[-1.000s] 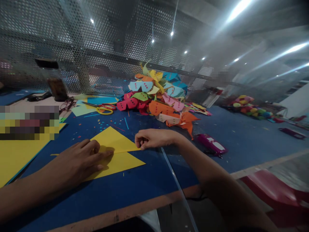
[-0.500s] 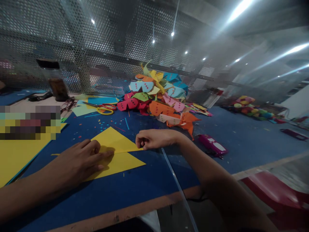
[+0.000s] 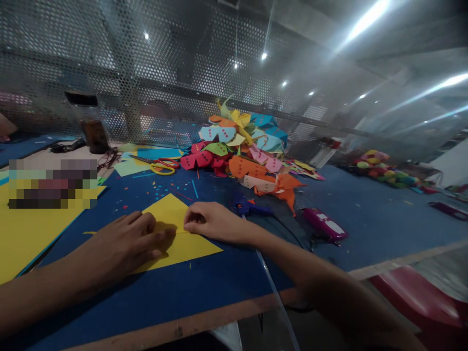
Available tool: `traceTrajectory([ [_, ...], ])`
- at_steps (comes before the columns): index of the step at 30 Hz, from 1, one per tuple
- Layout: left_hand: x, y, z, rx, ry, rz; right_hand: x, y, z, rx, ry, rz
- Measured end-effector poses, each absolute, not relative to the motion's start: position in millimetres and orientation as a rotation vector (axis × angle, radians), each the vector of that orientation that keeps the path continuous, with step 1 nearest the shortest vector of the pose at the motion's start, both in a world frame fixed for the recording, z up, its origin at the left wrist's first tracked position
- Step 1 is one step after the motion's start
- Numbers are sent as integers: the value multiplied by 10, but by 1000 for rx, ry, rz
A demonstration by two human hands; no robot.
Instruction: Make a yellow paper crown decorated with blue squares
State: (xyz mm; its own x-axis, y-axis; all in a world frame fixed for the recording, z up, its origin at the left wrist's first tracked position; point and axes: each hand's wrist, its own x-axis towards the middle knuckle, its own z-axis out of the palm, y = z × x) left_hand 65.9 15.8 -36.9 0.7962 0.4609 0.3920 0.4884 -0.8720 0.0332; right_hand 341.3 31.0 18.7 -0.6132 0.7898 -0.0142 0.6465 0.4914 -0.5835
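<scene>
A sheet of yellow paper [image 3: 204, 243] with a crease or fold across its middle lies on the blue tabletop before me. My left hand [image 3: 133, 241] rests on its left part, fingers apart and partly bent, with fingertips pressing the sheet near the fold. At the fold, my right hand [image 3: 212, 222] is closed in a pinch on the paper; its fingertips hide the exact spot they grip. Just beyond the right wrist lies a dark blue glue gun [image 3: 252, 207]. A long clear stick [image 3: 272, 280] runs from under my right forearm over the table's front edge.
Behind the sheet are scissors [image 3: 163, 167], paper scraps and a heap of coloured paper shapes [image 3: 234, 146]. Larger yellow sheets [image 3: 32, 239] lie left. A lidded jar [image 3: 93, 129] stands at the back left. Rightward are a purple case [image 3: 325, 225] and a red chair [image 3: 420, 297].
My right hand has slid left along the fold, from the paper's right corner toward my left hand. The glue gun has come into view. My left hand stays on the sheet.
</scene>
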Motion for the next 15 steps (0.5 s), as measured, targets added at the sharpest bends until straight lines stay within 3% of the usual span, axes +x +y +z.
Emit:
traceTrajectory([
  [15, 589, 138, -369, -2983, -776, -542, 3310, 309, 21, -1286, -2521, 652],
])
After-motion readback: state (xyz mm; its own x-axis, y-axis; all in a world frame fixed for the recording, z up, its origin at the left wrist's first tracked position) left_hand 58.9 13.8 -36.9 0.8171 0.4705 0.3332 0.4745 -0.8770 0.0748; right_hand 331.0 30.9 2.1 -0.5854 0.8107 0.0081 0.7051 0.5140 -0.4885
